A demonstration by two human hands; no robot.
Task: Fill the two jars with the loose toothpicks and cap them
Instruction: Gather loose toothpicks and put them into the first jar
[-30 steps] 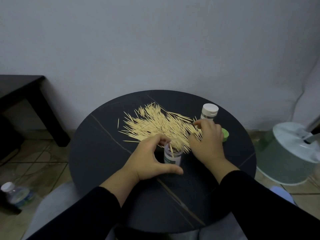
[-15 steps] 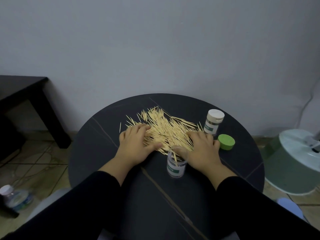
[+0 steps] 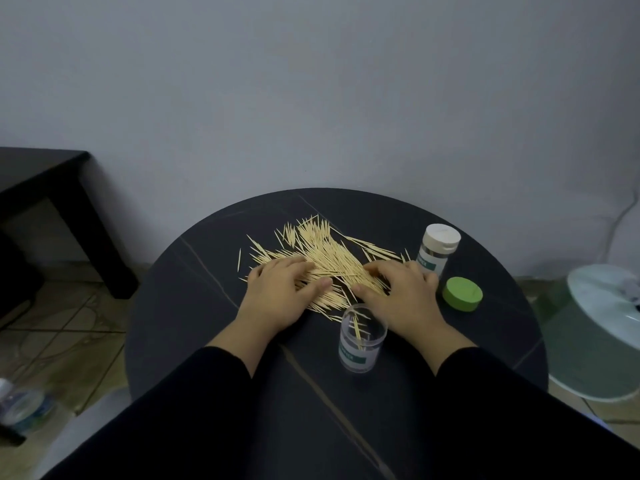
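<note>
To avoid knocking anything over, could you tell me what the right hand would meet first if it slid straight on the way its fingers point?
Probably only the toothpicks the right hand rests on; its fingers point away from the capped jar.

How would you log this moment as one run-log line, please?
both hands flat on toothpick pile | open jar nearly empty | second jar capped | green lid loose

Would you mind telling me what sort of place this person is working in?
Most likely a room in a home. A small round table stands against a plain wall, the tiled floor holds a water bottle, and a dark side table stands nearby.
</note>
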